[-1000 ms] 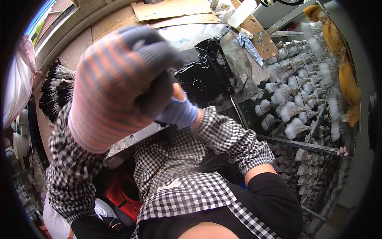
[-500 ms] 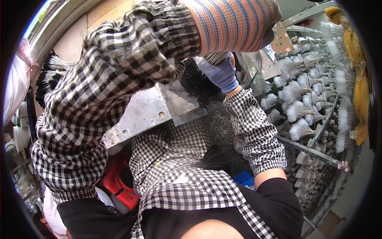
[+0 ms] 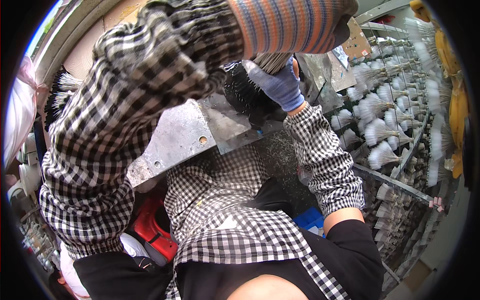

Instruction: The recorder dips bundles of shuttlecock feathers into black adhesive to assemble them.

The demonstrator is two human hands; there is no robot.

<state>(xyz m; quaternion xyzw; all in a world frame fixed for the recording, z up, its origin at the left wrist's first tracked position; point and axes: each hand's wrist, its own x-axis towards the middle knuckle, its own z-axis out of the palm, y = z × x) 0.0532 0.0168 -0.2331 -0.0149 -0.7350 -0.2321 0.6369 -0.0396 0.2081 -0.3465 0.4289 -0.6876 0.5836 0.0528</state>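
Observation:
My left hand (image 3: 295, 25), in an orange and grey striped glove, is raised close to the camera at the top of the view, closed around a bundle of pale bristles (image 3: 272, 61) that sticks out below it. My right hand (image 3: 277, 85), in a blue glove, reaches up from the lower right and grips the lower end of the same bundle. Both arms wear black and white checked sleeves. Just behind the hands lies a heap of black bristles (image 3: 245, 95) on a grey metal plate (image 3: 185, 135).
A wire rack (image 3: 395, 115) with several white brush tufts fills the right side. More black and white bristle bundles (image 3: 57, 95) stand at the far left beside a white sack (image 3: 17, 115). A red seat (image 3: 150, 225) and a blue box (image 3: 307, 220) lie low.
My left arm has swung up and to the right, from covering the left of the view to the top. My right hand rose with it and now meets it at the bristle bundle.

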